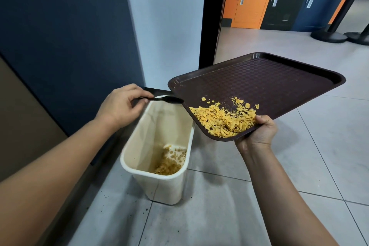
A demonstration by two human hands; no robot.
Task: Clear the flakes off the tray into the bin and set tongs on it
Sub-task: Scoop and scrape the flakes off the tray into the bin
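My right hand (259,132) grips the near edge of a dark brown tray (269,84), held tilted in the air beside and partly over the bin. A heap of yellow flakes (221,119) lies at the tray's low near corner, against my thumb. My left hand (121,106) pinches the handle of a black utensil (167,99), perhaps the tongs, its tip touching the tray's left edge. The cream bin (139,171) stands on the floor below, open, with some flakes (169,164) at its bottom.
A dark blue wall panel (60,36) and a white wall rise close behind the bin. A black door frame (211,16) opens on a corridor with orange and dark doors. Stanchion bases (329,36) stand far right. Crumbs speckle the grey tiled floor (219,215).
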